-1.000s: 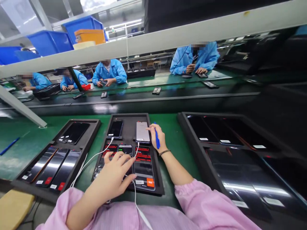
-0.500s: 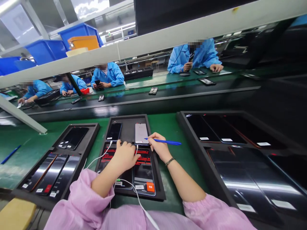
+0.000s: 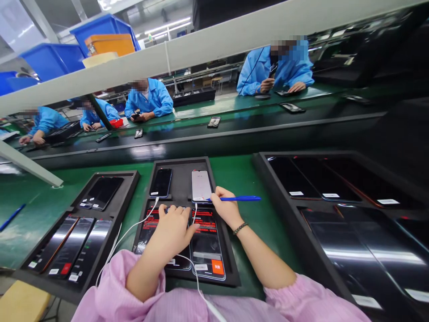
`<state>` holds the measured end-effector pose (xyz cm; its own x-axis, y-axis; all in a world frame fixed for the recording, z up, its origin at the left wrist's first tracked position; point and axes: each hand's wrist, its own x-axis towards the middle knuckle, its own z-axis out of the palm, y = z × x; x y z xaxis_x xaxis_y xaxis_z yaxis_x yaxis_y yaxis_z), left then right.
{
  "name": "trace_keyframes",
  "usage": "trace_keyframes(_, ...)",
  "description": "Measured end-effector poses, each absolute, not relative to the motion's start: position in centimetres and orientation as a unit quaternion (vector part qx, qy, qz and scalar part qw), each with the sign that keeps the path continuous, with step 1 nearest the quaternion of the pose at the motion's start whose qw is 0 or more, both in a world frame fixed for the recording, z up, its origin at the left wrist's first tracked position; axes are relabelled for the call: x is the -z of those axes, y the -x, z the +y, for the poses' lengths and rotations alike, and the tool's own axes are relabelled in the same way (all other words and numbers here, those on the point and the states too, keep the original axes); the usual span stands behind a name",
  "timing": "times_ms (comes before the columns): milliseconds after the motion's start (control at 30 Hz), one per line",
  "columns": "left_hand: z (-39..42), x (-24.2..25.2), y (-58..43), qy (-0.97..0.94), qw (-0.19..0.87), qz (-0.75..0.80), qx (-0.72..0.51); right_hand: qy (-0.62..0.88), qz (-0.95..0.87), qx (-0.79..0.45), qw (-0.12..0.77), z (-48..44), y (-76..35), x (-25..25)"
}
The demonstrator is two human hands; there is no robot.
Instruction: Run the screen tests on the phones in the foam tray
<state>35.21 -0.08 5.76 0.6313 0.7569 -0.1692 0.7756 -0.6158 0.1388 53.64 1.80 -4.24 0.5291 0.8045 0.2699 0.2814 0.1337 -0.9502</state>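
In the middle black foam tray (image 3: 181, 164) lie a phone with a lit white screen (image 3: 201, 184), a dark-screened phone (image 3: 161, 182) and two large phones with red text (image 3: 208, 243) below them. My right hand (image 3: 227, 208) grips a blue pen (image 3: 243, 198), its tip at the lower edge of the white screen. My left hand (image 3: 172, 230) is spread palm down over the large phones, fingers apart and holding nothing; whether it touches the glass I cannot tell. White charging cables (image 3: 142, 219) run to the two upper phones.
A left tray (image 3: 129, 190) and a right tray (image 3: 279, 223) hold several dark phones. Another blue pen (image 3: 12, 217) lies at far left. Beyond runs a conveyor (image 3: 174, 138) carrying phone parts, with co-workers in blue behind it. A pale beam (image 3: 150, 62) crosses overhead.
The view has shifted slightly. My left hand has drawn back a little from the dark phone's lower edge. The pen tip sits slightly lower on the white-screened phone.
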Motion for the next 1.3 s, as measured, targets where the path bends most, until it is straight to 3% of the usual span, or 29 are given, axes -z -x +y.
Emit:
trace_keyframes(767,0.1,-5.9,-35.4,-0.883,0.112,0.451,0.071,0.647,-0.478,-0.141,0.577,1.4,-54.2,4.4)
trace_keyframes(1067,-0.3,-5.8,-35.8,-0.88,0.082,0.461,0.08,0.626,-0.643,-0.056,0.437,4.0,-53.9,3.4)
trace_keyframes(1300,0.0,-5.5,-37.5,-0.886,0.049,0.454,0.078,0.65,-0.549,0.019,0.524,1.7,-55.7,4.4)
